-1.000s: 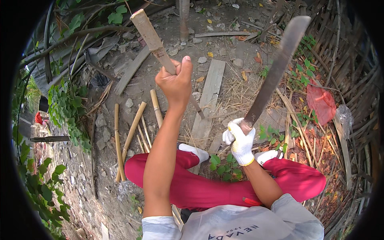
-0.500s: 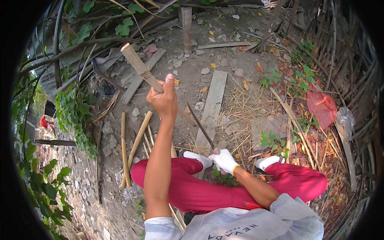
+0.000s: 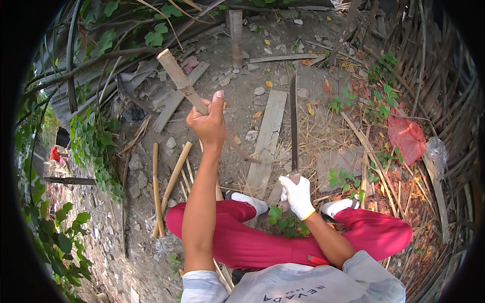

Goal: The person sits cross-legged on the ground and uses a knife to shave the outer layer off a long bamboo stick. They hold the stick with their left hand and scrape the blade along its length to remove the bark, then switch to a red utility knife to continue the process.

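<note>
My bare left hand (image 3: 208, 121) is closed around a bamboo stick (image 3: 177, 74), thumb pointing up along it. The stick's thick, pale cut end leans to the far left, and its thinner end slants down over a flat plank (image 3: 269, 129). In a white glove, my right hand (image 3: 297, 196) grips the handle of a machete (image 3: 294, 126). The long dark blade points away from me, nearly upright in view, right of the plank and apart from the stick. Most of the handle is hidden by the glove.
Cut bamboo pieces (image 3: 176, 177) lie beside my left knee. A short post (image 3: 236, 38) stands at the far side. Dry straw (image 3: 313, 131) covers ground to the right, near a red plastic bag (image 3: 405, 134). Leafy vines (image 3: 93, 146) hang at the left.
My right hand has moved slightly right and swung the machete from a leftward slant beside the stick to pointing straight away. My left hand and the stick have barely shifted.
</note>
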A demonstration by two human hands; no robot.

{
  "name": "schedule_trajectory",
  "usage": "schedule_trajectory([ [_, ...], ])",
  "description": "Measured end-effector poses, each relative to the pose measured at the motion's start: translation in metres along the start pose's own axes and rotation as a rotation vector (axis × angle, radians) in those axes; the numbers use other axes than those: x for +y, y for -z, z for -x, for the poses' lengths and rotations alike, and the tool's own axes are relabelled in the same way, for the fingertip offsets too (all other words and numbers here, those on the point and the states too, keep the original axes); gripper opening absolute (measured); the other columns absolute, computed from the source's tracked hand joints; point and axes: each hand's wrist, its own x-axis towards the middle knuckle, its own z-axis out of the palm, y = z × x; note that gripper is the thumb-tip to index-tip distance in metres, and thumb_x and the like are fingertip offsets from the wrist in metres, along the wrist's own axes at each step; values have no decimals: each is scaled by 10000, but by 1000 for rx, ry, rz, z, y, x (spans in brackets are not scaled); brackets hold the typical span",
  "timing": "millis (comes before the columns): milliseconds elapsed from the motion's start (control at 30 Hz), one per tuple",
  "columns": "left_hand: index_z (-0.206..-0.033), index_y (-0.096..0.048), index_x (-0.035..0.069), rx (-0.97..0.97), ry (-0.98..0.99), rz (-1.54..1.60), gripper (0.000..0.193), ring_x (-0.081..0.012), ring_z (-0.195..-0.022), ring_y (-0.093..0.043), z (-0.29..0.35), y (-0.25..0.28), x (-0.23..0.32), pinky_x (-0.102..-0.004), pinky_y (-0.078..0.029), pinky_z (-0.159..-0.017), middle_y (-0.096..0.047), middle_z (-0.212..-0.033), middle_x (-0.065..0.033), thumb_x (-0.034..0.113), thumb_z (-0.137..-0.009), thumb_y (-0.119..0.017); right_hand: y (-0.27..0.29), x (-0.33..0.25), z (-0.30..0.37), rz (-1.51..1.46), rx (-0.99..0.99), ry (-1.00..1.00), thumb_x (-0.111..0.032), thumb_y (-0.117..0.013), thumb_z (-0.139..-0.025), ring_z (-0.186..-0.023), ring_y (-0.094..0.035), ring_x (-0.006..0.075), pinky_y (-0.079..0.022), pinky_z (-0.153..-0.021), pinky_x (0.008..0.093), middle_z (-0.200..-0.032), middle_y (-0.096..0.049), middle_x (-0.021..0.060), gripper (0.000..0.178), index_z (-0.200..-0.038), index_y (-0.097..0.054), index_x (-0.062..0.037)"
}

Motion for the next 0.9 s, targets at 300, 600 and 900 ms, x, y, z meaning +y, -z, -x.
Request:
schedule_trajectory([
  [300, -596, -457, 91, -259, -260, -442, 421, -20, -538, -347, 37, 52, -82, -241, -278, -495, -421, -545, 60, 119, -916, -730, -16, 48, 12, 882, -516, -202, -345, -670, -870, -428, -565, 244, -444, -456, 428, -532, -529, 138, 380, -776, -550, 3],
  [600, -615, -438, 118, 105, 125, -222, 420, -25, -516, -360, 7, 91, -65, -243, -288, -470, -448, -550, 60, 120, -926, -721, 51, 17, -31, 436, -34, -133, -242, -701, -861, -460, -561, 202, -429, -457, 391, -558, -558, 95, 292, -756, -566, -6],
  [900, -632, -465, 73, 118, -121, -529, 418, -61, -574, -375, 21, 99, -110, -279, -326, -516, -438, -584, 53, 190, -942, -720, 81, 38, -42, 189, 140, -202, -161, -731, -846, -410, -511, 162, -389, -395, 342, -538, -536, 55, 241, -739, -561, -26],
])
